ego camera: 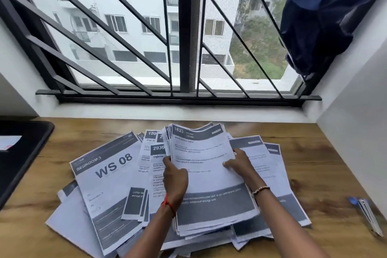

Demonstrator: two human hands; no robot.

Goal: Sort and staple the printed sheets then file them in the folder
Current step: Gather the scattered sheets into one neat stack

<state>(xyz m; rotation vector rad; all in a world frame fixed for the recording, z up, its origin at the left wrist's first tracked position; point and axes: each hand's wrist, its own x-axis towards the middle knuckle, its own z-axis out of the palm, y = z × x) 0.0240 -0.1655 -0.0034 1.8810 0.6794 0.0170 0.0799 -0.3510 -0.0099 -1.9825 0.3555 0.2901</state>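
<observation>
Wooden desk (314,153) under strewn sheets (109,176); left hand (174,178) curls round the raised stack (205,182) — right hand (238,163) pinches its right edge.

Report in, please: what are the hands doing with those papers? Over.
Left hand and right hand grip the 1623 stack by its edges. Loose sheets lie scattered beneath on the table. Nothing blocks the hands.
</observation>
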